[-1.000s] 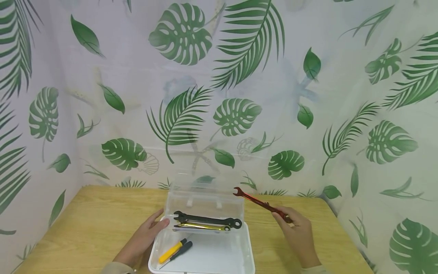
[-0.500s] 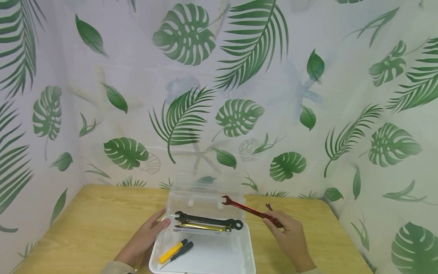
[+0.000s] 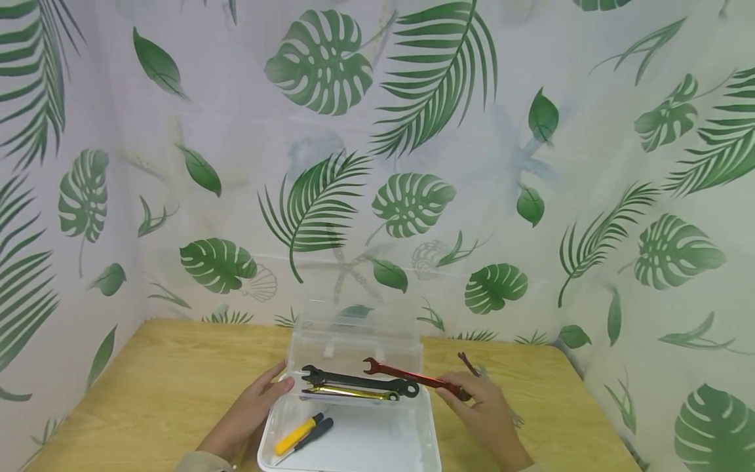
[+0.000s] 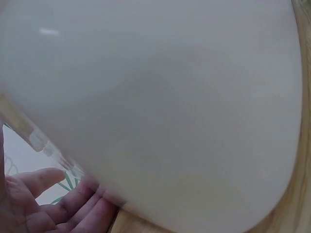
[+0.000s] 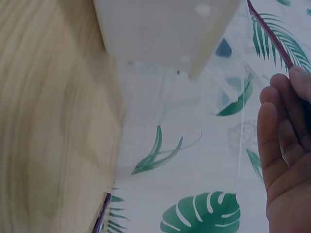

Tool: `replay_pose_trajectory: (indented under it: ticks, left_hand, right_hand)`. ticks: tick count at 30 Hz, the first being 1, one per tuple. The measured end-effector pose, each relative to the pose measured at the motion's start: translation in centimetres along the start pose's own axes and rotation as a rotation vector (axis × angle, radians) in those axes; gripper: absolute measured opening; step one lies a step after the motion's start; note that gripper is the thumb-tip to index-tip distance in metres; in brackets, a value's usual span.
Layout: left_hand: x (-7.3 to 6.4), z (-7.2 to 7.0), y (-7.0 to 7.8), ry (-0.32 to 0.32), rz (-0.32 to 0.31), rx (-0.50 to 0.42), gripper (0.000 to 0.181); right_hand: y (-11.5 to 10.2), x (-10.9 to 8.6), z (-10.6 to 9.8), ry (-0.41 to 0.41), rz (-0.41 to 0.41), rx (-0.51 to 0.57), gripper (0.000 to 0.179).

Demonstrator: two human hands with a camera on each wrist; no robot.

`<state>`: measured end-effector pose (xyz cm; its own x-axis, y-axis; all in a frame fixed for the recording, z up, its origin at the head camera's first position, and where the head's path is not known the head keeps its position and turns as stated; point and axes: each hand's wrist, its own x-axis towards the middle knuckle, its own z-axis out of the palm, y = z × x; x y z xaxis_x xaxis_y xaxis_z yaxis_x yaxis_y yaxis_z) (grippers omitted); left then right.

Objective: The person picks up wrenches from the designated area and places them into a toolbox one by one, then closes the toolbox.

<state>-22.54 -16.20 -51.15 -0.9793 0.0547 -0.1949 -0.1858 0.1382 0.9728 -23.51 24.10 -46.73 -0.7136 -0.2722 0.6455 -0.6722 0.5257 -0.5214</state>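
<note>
My right hand (image 3: 486, 410) pinches a red wrench (image 3: 401, 373) by one end, its open jaw pointing left above the box's clear tray. In the right wrist view the red wrench (image 5: 272, 38) runs up from between thumb and fingers. A black wrench (image 3: 360, 380) and a gold wrench (image 3: 348, 391) lie side by side on that tray. My left hand (image 3: 250, 406) holds the left side of the white toolbox (image 3: 437, 439), thumb on the tray's end. The left wrist view shows my left fingers (image 4: 97, 208) against the toolbox's white outside (image 4: 194, 121).
A yellow-handled tool (image 3: 295, 436) and a black-handled screwdriver (image 3: 314, 432) lie in the box's lower left. The clear lid (image 3: 360, 314) stands raised behind. A dark red wrench (image 3: 468, 364) and a silver one (image 3: 516, 419) lie partly behind my right hand on the wooden table (image 3: 177, 387).
My right hand has carried the red wrench left and down, over the tray. More of the wrenches on the table beyond it shows. The left hand stays on the toolbox.
</note>
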Motion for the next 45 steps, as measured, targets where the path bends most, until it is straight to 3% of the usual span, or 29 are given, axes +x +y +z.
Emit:
replay_pose_trajectory:
  ticks: [5, 13, 20, 22, 30, 40, 42, 45]
  left_hand:
    - [0.1, 0.0, 0.0, -0.001, 0.011, 0.02, 0.086]
    - [0.2, 0.1, 0.1, 0.008, -0.024, 0.028, 0.092]
    - [0.1, 0.1, 0.1, 0.006, -0.029, 0.037, 0.094]
    - [0.1, 0.1, 0.1, 0.006, -0.026, 0.027, 0.092]
    - [0.1, 0.2, 0.1, 0.021, -0.027, 0.021, 0.09]
    - [0.3, 0.2, 0.0, 0.025, -0.009, 0.075, 0.089]
    - [0.3, 0.1, 0.0, 0.023, -0.008, 0.073, 0.089]
    - [0.3, 0.0, -0.1, 0.024, -0.015, 0.077, 0.089]
  right_hand:
    - [-0.7, 0.2, 1.1, -0.072, -0.029, 0.015, 0.018]
    - [-1.7, 1.5, 2.6, -0.157, -0.043, 0.001, 0.015]
    - [-2.7, 3.0, 3.4, -0.304, 0.065, -0.071, 0.009]
    - [-2.8, 3.4, 3.7, -0.33, 0.055, -0.097, 0.008]
    - [-3.0, 4.6, 4.2, -0.316, -0.121, -0.255, 0.011]
    - [-2.8, 5.2, 4.2, -0.452, 0.002, -0.159, 0.012]
    - [-2.7, 5.1, 3.8, -0.442, 0.009, -0.134, 0.015]
    - [-2.3, 4.7, 2.8, -0.341, -0.023, -0.115, 0.017]
